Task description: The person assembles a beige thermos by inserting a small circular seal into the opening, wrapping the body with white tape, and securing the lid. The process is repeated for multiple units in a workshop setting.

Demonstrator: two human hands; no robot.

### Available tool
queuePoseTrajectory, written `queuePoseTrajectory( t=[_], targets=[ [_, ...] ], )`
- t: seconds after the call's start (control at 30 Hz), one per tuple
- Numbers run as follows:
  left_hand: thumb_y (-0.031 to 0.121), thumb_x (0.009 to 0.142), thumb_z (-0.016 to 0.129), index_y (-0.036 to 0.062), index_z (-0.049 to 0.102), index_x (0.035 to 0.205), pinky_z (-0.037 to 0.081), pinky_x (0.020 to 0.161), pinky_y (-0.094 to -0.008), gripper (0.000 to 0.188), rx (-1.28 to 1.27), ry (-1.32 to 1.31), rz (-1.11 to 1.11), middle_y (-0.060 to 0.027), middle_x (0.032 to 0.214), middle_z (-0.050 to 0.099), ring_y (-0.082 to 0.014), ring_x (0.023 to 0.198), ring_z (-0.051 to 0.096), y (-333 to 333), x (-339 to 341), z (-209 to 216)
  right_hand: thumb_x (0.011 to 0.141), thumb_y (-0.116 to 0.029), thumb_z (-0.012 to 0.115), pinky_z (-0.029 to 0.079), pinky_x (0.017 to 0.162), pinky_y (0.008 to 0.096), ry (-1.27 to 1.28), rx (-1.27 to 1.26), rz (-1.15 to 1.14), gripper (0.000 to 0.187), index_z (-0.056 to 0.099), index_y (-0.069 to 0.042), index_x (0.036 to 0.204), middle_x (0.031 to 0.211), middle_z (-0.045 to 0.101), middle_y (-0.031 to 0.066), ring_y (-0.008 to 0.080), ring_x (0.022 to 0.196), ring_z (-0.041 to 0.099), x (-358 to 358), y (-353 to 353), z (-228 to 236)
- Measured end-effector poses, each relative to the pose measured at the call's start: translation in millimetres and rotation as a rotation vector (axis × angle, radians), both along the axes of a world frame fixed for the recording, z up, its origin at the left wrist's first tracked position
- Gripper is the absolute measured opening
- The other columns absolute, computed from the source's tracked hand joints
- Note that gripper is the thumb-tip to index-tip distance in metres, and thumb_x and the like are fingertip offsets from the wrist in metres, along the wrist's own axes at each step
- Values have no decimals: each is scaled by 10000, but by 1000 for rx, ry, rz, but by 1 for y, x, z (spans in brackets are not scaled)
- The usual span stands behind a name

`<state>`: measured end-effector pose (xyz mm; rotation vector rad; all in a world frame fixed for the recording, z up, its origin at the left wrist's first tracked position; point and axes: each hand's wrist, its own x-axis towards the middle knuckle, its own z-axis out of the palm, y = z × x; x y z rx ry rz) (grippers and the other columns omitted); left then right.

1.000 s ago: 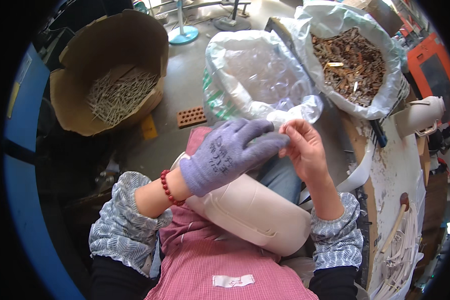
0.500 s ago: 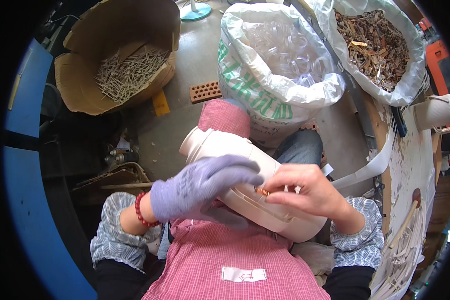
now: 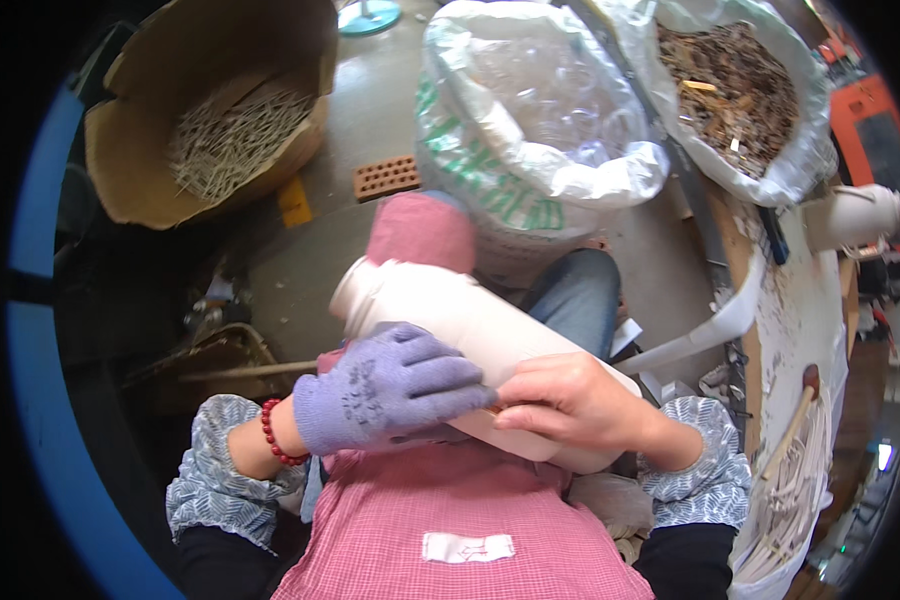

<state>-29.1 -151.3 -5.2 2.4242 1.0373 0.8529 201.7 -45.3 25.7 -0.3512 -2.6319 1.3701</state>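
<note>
A large cream-white plastic jug (image 3: 440,320) lies on its side across my lap, its narrow neck pointing up and left. My left hand (image 3: 385,388), in a purple knit glove with a red bead bracelet at the wrist, lies over the jug's middle. My bare right hand (image 3: 570,400) presses on the jug beside the glove, its fingertips meeting the gloved ones; something small and brownish shows between them, too small to tell. A pink checked apron (image 3: 450,520) covers my front.
A clear sack of transparent plastic pieces (image 3: 540,110) stands ahead, with a second sack of brown scraps (image 3: 740,90) to its right. A cardboard box of pale sticks (image 3: 220,140) sits at the far left. A workbench (image 3: 800,330) with white strips runs along the right. A brick (image 3: 388,177) lies on the floor.
Both hands have come down from near the clear sack to the jug on my lap. The view has tilted down and the jug now lies further across my lap.
</note>
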Motion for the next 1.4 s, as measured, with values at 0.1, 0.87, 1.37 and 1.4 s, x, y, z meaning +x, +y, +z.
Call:
queuePoseTrajectory(
  t=[0.1,0.87,1.37,1.4],
  targets=[
    [328,672,780,107,643,1105,473,737,-373,504,-8,-20,101,-66,975,629,-245,824,614,30,13,13,748,-300,748,508,670,361,48,510,-184,397,619,-13,989,792,621,91,251,730,619,16,-13,8],
    [255,965,457,30,623,1113,435,936,-340,317,-528,-266,153,-151,1076,619,-291,1036,582,319,225,-21,839,-467,639,431,951,447,-1068,692,-2272,568,554,-59,1224,1206,605,198,362,1105,579,568,171,-60],
    [236,965,397,48,614,1090,505,825,-368,313,-449,93,60,-152,1119,584,-315,969,604,328,229,-9,875,-464,614,543,620,443,-436,793,-1173,543,509,-77,1240,792,682,132,358,702,668,333,106,50],
    [286,983,390,31,609,1097,515,801,-366,355,-473,70,27,-151,1129,581,-302,953,615,326,234,-7,875,-473,607,541,630,455,-268,732,-1179,536,532,-78,1230,786,685,124,368,690,666,334,108,41]
  ],
)
